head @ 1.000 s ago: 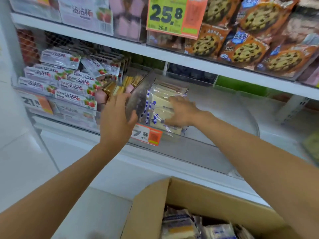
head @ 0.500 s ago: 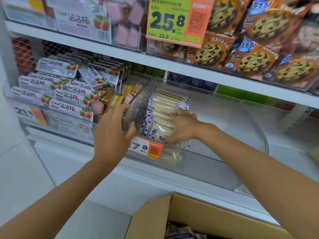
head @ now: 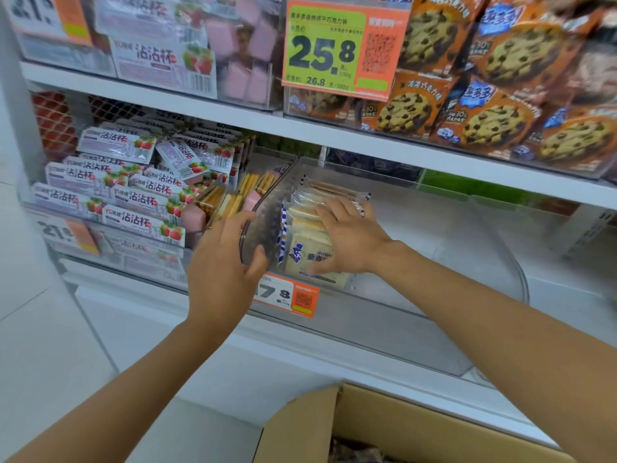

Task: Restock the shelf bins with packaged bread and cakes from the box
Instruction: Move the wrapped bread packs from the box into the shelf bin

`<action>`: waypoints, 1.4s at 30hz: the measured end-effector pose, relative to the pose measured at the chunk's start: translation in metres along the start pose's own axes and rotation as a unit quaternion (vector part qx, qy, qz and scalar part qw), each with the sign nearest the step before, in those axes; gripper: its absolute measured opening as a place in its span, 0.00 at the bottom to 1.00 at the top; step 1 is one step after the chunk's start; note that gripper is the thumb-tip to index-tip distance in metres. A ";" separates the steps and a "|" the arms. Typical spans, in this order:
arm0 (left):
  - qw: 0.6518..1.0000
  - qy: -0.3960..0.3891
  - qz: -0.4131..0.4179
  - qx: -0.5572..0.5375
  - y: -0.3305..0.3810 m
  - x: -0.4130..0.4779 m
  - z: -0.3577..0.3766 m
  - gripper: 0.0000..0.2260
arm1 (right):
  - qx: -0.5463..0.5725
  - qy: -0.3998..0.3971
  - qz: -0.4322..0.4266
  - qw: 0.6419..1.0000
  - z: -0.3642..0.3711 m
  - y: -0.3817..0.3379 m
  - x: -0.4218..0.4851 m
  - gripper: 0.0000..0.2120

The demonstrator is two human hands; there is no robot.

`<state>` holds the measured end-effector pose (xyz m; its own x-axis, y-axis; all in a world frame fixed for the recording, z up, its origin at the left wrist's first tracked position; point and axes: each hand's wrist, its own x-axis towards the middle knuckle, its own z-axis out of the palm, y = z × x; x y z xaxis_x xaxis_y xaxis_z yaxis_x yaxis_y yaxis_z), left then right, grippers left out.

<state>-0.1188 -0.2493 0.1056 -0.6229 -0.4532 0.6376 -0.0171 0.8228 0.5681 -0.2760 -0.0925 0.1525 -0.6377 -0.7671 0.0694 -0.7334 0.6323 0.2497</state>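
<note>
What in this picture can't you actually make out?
- Box contents: cut off by the bottom edge of the head view.
- Left palm and fingertips: left hand shows only its back, gripping the bin divider.
- Lower bread packs: covered by the right hand, so no count.
- Price tag: first digit hidden by the left hand.
- Top-left tag: cut off by the edge, blurred.
</note>
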 end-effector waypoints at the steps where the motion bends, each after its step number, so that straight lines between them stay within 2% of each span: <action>1: 1.000 0.001 -0.001 -0.001 0.000 0.000 0.000 0.16 | -0.003 -0.006 -0.002 1.000 -0.001 0.001 0.001 0.56; 5: 1.000 0.001 0.000 -0.004 0.000 0.000 0.001 0.16 | 0.011 -0.020 -0.005 1.000 -0.007 0.004 0.000 0.58; 9: 1.000 0.002 0.004 -0.001 -0.001 -0.001 0.001 0.17 | 0.038 -0.006 -0.015 0.999 -0.004 0.008 -0.010 0.51; 12: 1.000 0.005 0.006 -0.001 0.000 -0.001 0.001 0.17 | 0.040 -0.009 0.010 0.999 0.002 0.000 -0.003 0.47; 16: 1.000 0.007 0.013 -0.002 0.002 -0.001 0.000 0.16 | 0.058 0.016 0.028 0.998 0.004 -0.013 0.011 0.48; 21: 1.000 -0.011 0.011 -0.008 0.003 0.001 -0.004 0.16 | 0.119 -0.029 0.034 0.992 -0.002 0.000 -0.002 0.52; 25: 0.999 -0.017 0.007 0.051 0.014 0.000 -0.012 0.17 | 0.174 0.022 0.061 0.983 -0.017 0.003 -0.031 0.41; 27: 0.993 0.004 0.010 0.114 0.026 -0.003 -0.018 0.17 | 0.198 0.074 0.070 0.975 -0.024 0.004 -0.055 0.32; 29: 0.993 0.008 0.019 0.115 0.043 -0.011 -0.022 0.13 | 0.199 0.129 0.077 0.968 -0.029 0.003 -0.086 0.22; 31: 0.997 -0.058 0.009 0.045 0.064 -0.026 -0.022 0.09 | 0.185 0.156 0.087 0.966 -0.034 0.001 -0.123 0.14; 33: 0.986 -0.158 -0.028 -0.043 0.089 -0.047 -0.020 0.08 | 0.190 0.144 0.100 0.966 -0.033 0.001 -0.164 0.10; 37: 0.944 -0.308 -0.069 -0.098 0.124 -0.111 -0.007 0.05 | 0.265 0.038 0.133 0.954 0.008 0.009 -0.260 0.09; 42: 0.887 -0.439 -0.109 -0.096 0.143 -0.186 0.017 0.06 | 0.348 -0.153 0.209 0.901 0.102 0.037 -0.386 0.08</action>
<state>-0.0190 -0.0420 0.0593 -0.9914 -0.0835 -0.1006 -0.1308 0.6361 0.7604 -0.0808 0.2375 0.0366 -0.8495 -0.4481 -0.2785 -0.3164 0.8551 -0.4108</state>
